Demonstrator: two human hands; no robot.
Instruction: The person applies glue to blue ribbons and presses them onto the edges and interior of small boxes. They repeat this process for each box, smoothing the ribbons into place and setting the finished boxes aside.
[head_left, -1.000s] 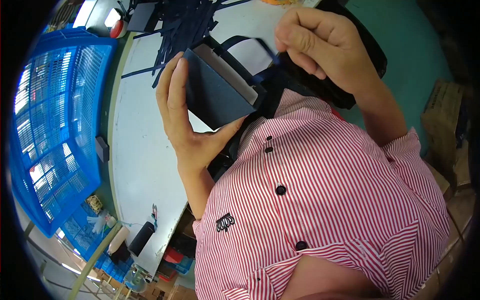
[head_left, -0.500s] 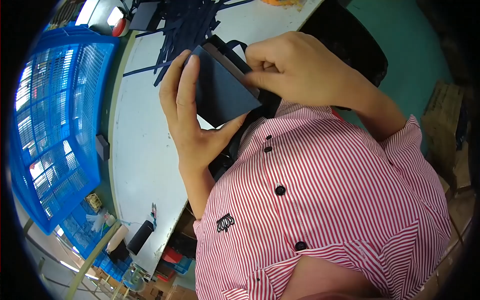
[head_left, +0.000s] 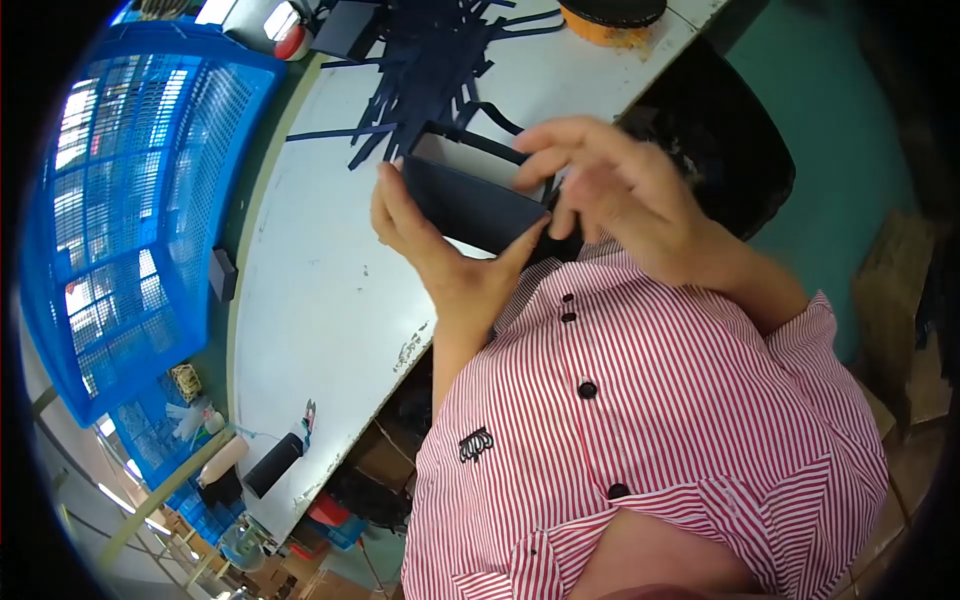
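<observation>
My left hand (head_left: 452,272) grips a dark blue open box (head_left: 470,208) by its near wall, fingers at the far left corner and thumb at the near right one. The box is tilted, and its pale inside shows. At its right end is my right hand (head_left: 640,210), smeared by motion, with its fingers apart. Whether its fingertips touch the box rim I cannot tell. A dark ribbon strip (head_left: 492,112) curves up behind the box. Beyond lies a heap of dark blue ribbon strips (head_left: 425,85) on the white table (head_left: 310,270).
A blue plastic basket (head_left: 150,200) stands along the table's left side. A small dark block (head_left: 222,275) sits at that edge. Near the lower corner are a black roll (head_left: 273,465) and small snips (head_left: 309,415). An orange tub with a dark top (head_left: 615,25) stands at the far right.
My right hand has gone from closed fingers at the box's edge to spread fingers. The box has tipped so that more of its inside shows. The whole view has shifted.
</observation>
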